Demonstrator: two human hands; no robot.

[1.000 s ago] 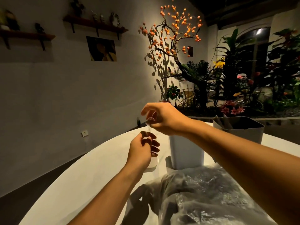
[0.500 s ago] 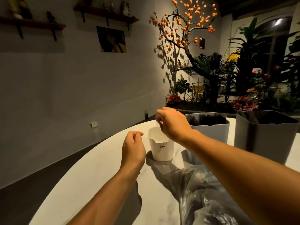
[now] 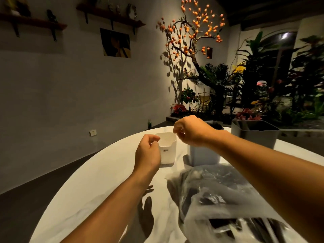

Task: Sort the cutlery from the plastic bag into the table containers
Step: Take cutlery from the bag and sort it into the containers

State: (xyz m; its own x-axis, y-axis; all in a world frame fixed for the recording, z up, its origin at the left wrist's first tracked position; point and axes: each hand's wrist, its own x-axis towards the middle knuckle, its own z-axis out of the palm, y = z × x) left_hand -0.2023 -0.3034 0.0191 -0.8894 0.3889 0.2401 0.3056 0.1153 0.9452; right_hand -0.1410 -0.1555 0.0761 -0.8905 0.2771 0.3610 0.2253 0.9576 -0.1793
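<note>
my right hand (image 3: 191, 133): fingers (image 3: 178, 131) curled above the rim of the white container (image 3: 167, 151), whether they pinch anything i cannot tell; my left hand (image 3: 149, 153): fingers loosely curled just beside the container's left wall, holding nothing that shows; white container: upright on the counter (image 3: 98, 174); grey container (image 3: 203, 155): just right of it, behind my right wrist; darker grey container (image 3: 255, 135): further right; plastic bag (image 3: 219, 199): crumpled on the near counter under my right forearm, dark cutlery (image 3: 222, 224) inside

White cup (image 3: 167, 153), grey bins (image 3: 255, 133), clear bag (image 3: 228, 199)
</note>
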